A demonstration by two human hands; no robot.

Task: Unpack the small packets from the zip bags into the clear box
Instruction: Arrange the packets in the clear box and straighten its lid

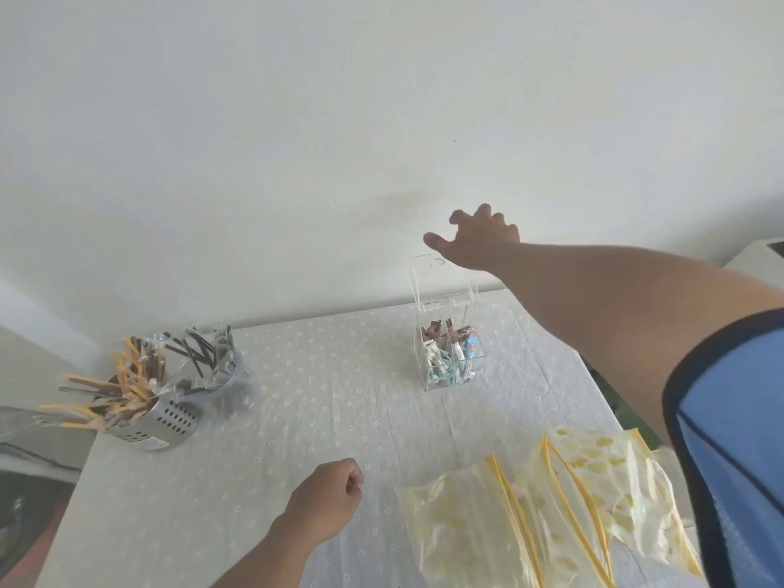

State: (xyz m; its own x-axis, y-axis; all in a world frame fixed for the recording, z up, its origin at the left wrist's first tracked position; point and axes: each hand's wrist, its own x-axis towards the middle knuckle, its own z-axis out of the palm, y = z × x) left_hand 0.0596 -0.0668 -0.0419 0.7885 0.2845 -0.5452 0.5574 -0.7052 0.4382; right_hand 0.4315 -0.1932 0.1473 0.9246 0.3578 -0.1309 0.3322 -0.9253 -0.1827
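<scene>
A clear box [449, 333] stands near the far edge of the table with its hinged lid [432, 282] raised upright. Small packets [447, 354] in brown, teal and blue fill its compartments. My right hand [475, 239] hovers just above and behind the lid's top edge, fingers spread, holding nothing. My left hand [329, 494] rests on the tablecloth near the front, curled into a loose fist with nothing visible in it. Three flat zip bags [547, 507] with yellow seals and yellow prints lie at the front right, apparently with nothing in them.
A perforated metal holder [157, 422] full of yellow and brown stick sachets lies tipped at the left, next to a clear tub [229, 375] of dark stick sachets. The table [297, 418] has a white dotted cloth and meets a white wall behind.
</scene>
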